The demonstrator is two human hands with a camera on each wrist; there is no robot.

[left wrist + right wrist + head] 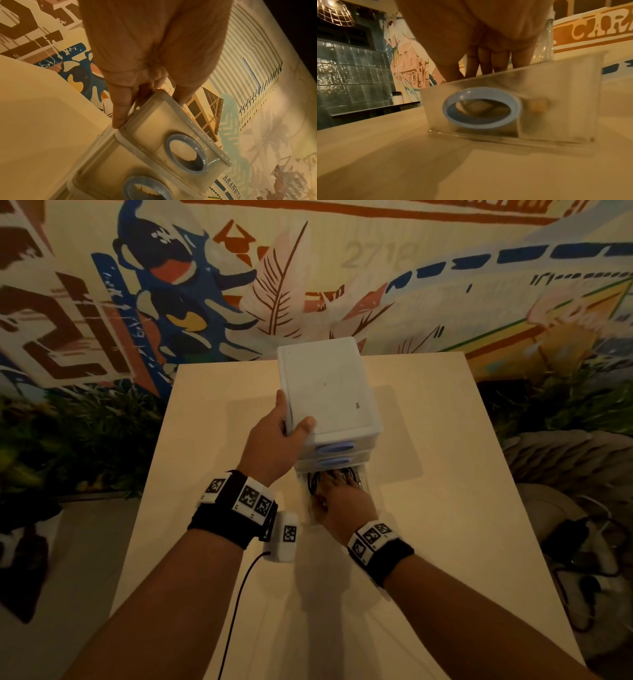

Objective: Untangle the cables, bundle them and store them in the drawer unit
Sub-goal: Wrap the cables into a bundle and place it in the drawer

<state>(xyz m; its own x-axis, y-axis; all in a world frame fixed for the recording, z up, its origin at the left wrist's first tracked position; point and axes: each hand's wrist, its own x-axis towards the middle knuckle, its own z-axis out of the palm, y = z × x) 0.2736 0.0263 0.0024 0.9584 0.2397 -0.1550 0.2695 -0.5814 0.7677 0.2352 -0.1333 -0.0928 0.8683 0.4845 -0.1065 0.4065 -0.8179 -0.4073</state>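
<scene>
Painted murals cover the wall [102,302] behind a pale table [445,508], and dark foliage stands at 9 o'clock and 3 o'clock of the table. On the table, toward 12 o'clock, stands the white drawer unit [329,385]. Its two upper drawers, each with a blue oval handle [335,447], are pushed in. The bottom drawer [361,484] is clear plastic and is pulled out toward the person.

The left hand [274,440] grasps the near left corner of the unit's top, at about 7 o'clock of the lid: the thumb lies on top and the fingers [120,111] go down the side wall. The right hand [339,498] reaches into the open bottom drawer, palm down, with the fingers spread and nearly straight over the dark cables [313,484] that lie inside. I cannot tell if these fingers pinch any cable. In the right wrist view the drawer's clear front with its blue ring is blurred.
</scene>
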